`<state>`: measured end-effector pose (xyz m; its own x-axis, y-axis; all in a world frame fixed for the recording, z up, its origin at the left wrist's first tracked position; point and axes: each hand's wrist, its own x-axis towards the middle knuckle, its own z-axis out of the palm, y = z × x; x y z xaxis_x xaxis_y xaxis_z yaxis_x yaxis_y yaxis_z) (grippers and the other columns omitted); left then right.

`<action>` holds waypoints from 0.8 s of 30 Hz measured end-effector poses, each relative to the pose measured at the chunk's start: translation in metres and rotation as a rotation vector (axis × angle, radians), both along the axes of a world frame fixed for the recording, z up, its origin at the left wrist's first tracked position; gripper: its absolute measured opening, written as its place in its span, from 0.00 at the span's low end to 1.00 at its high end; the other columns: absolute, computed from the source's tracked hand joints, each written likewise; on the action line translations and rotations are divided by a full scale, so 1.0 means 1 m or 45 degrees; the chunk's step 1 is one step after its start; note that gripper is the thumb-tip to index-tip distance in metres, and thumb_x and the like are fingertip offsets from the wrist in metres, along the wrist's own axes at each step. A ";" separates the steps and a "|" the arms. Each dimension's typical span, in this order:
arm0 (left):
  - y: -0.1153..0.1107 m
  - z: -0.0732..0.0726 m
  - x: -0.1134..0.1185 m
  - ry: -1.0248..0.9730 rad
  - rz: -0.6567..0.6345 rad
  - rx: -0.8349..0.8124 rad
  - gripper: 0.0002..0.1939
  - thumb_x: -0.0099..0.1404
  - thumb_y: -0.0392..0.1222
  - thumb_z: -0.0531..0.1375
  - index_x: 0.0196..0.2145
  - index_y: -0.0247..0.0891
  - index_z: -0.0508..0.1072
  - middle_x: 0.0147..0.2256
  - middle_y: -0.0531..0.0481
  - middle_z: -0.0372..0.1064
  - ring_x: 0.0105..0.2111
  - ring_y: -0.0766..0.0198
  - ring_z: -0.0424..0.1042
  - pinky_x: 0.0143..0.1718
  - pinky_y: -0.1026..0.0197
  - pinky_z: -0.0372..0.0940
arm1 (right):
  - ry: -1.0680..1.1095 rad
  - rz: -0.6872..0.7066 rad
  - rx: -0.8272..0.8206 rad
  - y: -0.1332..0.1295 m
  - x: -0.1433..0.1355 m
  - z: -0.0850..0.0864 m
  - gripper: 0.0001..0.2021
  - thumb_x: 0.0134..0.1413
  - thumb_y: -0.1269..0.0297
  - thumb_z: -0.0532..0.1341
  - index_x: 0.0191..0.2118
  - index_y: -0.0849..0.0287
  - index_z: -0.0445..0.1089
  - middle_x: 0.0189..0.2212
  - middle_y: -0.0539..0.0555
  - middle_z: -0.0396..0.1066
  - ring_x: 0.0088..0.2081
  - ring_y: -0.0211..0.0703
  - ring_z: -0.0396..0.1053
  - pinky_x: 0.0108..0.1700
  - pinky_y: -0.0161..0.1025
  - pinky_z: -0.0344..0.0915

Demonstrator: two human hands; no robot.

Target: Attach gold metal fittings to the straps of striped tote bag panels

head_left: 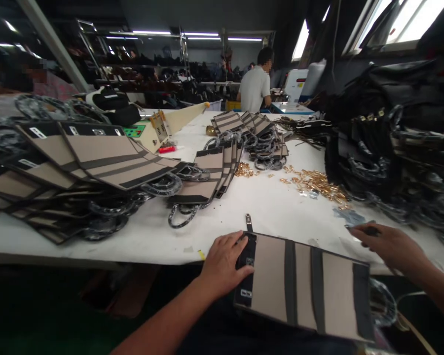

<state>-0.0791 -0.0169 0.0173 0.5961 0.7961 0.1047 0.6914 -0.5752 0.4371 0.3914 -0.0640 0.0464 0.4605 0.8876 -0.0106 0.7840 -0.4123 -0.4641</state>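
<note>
A beige bag panel (270,276) with dark crosswise bands lies at the front edge of the table. My left hand (225,261) rests flat on its black end strip, fingers and thumb spread beside small metal fittings. A short black strap (248,224) with a metal piece sticks out past that end. At the panel's other end, a plastic-wrapped handle (384,303) hangs over the edge. Over the table to the right, my right hand (388,244) is closed around a small dark-handled tool (372,230), its kind unclear. Under its tip is a grey-blue scrap (348,216).
Stacked bag panels (107,153) fill the left, with more piles (207,172) mid-table. Gold metal fittings (314,185) lie scattered. Black bags (362,148) are heaped at right. Behind a cream machine (159,128) and red tube (167,149), a person (254,86) stands further back.
</note>
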 end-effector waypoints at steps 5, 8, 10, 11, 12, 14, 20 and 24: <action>-0.001 -0.003 0.000 -0.026 0.007 -0.001 0.39 0.63 0.56 0.71 0.67 0.40 0.69 0.70 0.42 0.62 0.69 0.47 0.61 0.70 0.42 0.56 | 0.505 0.550 -0.159 0.029 -0.159 0.035 0.21 0.55 0.45 0.63 0.43 0.56 0.81 0.29 0.55 0.79 0.29 0.48 0.73 0.31 0.42 0.65; -0.002 -0.005 -0.001 -0.049 0.021 0.005 0.40 0.61 0.57 0.72 0.67 0.41 0.69 0.69 0.41 0.63 0.68 0.46 0.62 0.69 0.42 0.57 | 0.617 0.776 -0.233 0.051 -0.221 0.031 0.15 0.55 0.54 0.63 0.41 0.57 0.82 0.27 0.52 0.79 0.30 0.46 0.72 0.33 0.39 0.65; -0.002 -0.007 -0.001 -0.062 0.024 -0.006 0.41 0.60 0.57 0.72 0.67 0.41 0.69 0.68 0.41 0.64 0.68 0.46 0.62 0.69 0.43 0.57 | 0.576 0.850 -0.253 0.064 -0.238 0.023 0.13 0.53 0.58 0.63 0.39 0.57 0.83 0.29 0.52 0.80 0.32 0.46 0.73 0.35 0.39 0.66; -0.002 -0.008 -0.001 -0.068 0.023 -0.015 0.42 0.60 0.58 0.73 0.67 0.41 0.69 0.68 0.40 0.65 0.67 0.45 0.62 0.69 0.43 0.57 | 0.547 0.869 -0.263 0.069 -0.241 0.019 0.12 0.52 0.60 0.63 0.38 0.57 0.83 0.30 0.52 0.80 0.33 0.47 0.74 0.36 0.38 0.67; -0.002 -0.009 -0.001 -0.074 0.024 -0.022 0.43 0.60 0.58 0.73 0.67 0.40 0.69 0.67 0.40 0.65 0.67 0.45 0.62 0.69 0.43 0.57 | 0.528 0.875 -0.282 0.073 -0.242 0.016 0.12 0.52 0.61 0.63 0.38 0.58 0.83 0.30 0.52 0.80 0.34 0.47 0.74 0.37 0.38 0.67; -0.001 -0.010 -0.001 -0.087 0.028 -0.032 0.44 0.59 0.58 0.73 0.67 0.40 0.69 0.67 0.40 0.66 0.67 0.45 0.63 0.69 0.42 0.57 | 0.515 0.861 -0.336 0.079 -0.242 0.012 0.12 0.52 0.62 0.63 0.39 0.58 0.82 0.28 0.52 0.80 0.31 0.46 0.74 0.35 0.38 0.67; 0.000 -0.010 -0.001 -0.114 0.025 -0.036 0.43 0.58 0.57 0.74 0.66 0.42 0.69 0.66 0.41 0.66 0.67 0.45 0.63 0.69 0.42 0.57 | 0.385 0.880 -0.365 0.083 -0.247 0.012 0.09 0.53 0.66 0.63 0.37 0.58 0.81 0.29 0.52 0.81 0.32 0.46 0.75 0.36 0.37 0.68; 0.000 -0.009 0.000 -0.109 0.018 -0.045 0.43 0.58 0.57 0.74 0.66 0.41 0.69 0.66 0.41 0.66 0.67 0.45 0.63 0.68 0.42 0.57 | 0.259 0.875 -0.313 0.084 -0.248 0.010 0.06 0.54 0.66 0.65 0.36 0.56 0.81 0.34 0.53 0.82 0.38 0.48 0.77 0.40 0.38 0.67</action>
